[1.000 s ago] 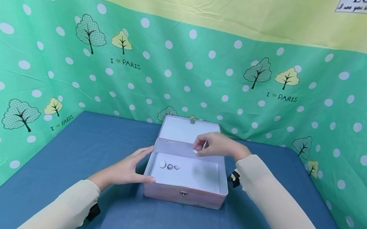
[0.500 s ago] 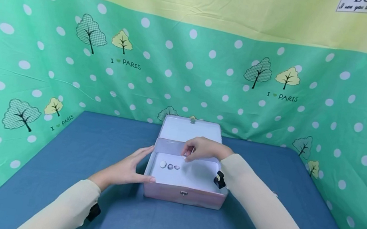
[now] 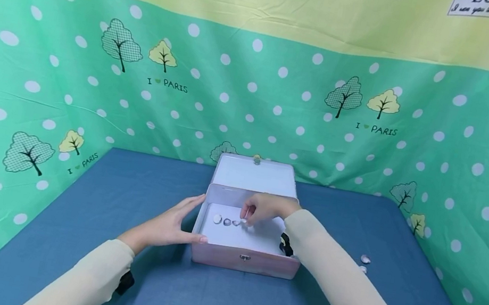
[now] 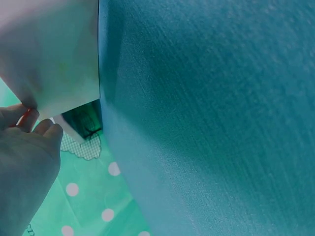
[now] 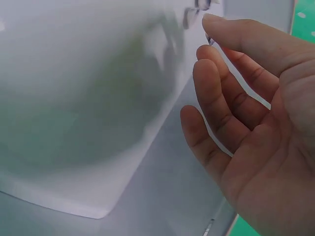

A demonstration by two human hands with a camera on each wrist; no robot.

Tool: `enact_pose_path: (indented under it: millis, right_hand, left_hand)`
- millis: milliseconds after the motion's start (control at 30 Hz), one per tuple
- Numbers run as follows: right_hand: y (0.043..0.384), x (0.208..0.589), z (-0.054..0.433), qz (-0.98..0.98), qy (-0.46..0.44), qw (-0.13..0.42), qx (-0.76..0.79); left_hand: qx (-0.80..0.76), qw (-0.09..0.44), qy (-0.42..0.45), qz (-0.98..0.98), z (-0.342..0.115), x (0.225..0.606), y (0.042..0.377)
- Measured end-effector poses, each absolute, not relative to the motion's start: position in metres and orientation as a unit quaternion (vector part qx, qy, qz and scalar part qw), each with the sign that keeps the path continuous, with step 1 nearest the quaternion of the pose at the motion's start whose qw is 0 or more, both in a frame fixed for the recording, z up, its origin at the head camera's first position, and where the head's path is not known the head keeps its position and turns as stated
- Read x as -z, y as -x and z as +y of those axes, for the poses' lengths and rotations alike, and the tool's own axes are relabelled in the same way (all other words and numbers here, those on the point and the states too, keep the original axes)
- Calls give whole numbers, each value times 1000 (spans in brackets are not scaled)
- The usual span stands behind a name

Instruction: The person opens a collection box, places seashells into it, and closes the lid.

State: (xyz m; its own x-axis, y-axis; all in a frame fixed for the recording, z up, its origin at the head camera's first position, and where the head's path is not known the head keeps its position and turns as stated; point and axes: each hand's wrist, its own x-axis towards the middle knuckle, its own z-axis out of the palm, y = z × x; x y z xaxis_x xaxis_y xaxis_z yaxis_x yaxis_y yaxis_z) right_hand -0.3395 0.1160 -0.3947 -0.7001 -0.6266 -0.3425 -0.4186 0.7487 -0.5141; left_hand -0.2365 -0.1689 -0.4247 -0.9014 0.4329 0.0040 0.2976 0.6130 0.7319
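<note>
Trinket (image 5: 210, 40) pinched between thumb and fingertip, my right grip (image 3: 264, 208) hangs low inside the open box (image 3: 217, 257), at the right end of a row of three more trinkets (image 3: 227, 222). My left grip (image 3: 167, 223) is spread and unclenched, thumb on the box's front-left corner, fingertips at its left side. Well to the right, other trinkets (image 3: 365, 259) rest on the counter (image 3: 181, 298).

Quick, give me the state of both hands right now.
Left hand: open, resting against the left side of the box.
Right hand: closed, pinching a small shiny piece inside the box.
</note>
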Motion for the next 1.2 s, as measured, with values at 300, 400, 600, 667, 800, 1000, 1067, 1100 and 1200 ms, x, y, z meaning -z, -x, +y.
enact_pose_path:
  millis: [300, 400, 600, 667, 800, 1000, 1067, 1100, 1200]
  right_hand:
    - [338, 400, 120, 904, 289, 246, 197]
    - [338, 400, 121, 905, 287, 246, 197]
    - [337, 392, 123, 903, 288, 246, 202]
    - [336, 388, 124, 903, 289, 245, 202]
    - [334, 377, 126, 898, 300, 242, 213]
    - [329, 360, 134, 888, 320, 238, 231]
    - [327, 354, 138, 886, 326, 233, 232]
    - [326, 352, 140, 886, 328, 230, 233]
    - [323, 346, 147, 887, 333, 218, 234]
  left_hand:
    - [-388, 85, -205, 894, -169, 425, 236]
    - [-387, 84, -206, 895, -169, 425, 236]
    - [-388, 84, -206, 895, -169, 423, 235]
    - [-388, 84, -206, 894, -168, 422, 234]
    - [-388, 86, -206, 894, -169, 421, 234]
    - [-389, 85, -209, 893, -169, 422, 234]
    - [-388, 86, -208, 894, -169, 421, 234]
    - [-388, 87, -207, 894, -169, 421, 234]
    - [-387, 89, -207, 894, -170, 420, 233]
